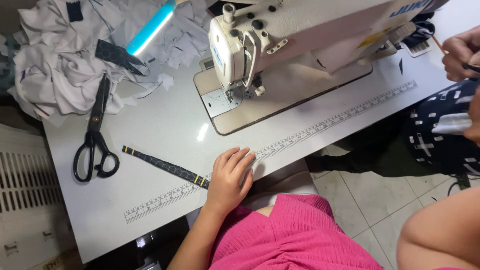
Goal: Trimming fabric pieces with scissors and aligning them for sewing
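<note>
Your white sewing table (165, 125) fills most of the view, with a measuring scale (300, 137) printed along its near edge. On it sits the cream industrial sewing machine (300, 35), its needle end towards your left side of the picture. Behind and to the left lies a heap of white fabric pieces (60, 55), with a glowing blue tube lamp (150, 27) slanting over it. Black tailor's shears (95, 135) lie on the table in front of the heap, blades pointing away from you.

A narrow dark strip with a honeycomb pattern and yellow end stripes (165, 166) lies flat between the shears and your left hand (229, 177). That hand rests palm down on the table's near edge over the scale, fingers spread and relaxed, gripping nothing; its thumb side is just beside the strip's near end.

At the lower right, only part of your right arm shows, so you cannot tell how that hand is set.

At the right edge, another person's hand (462, 52) pinches a thin stick, above dark cloth with white marks (435, 132).
</note>
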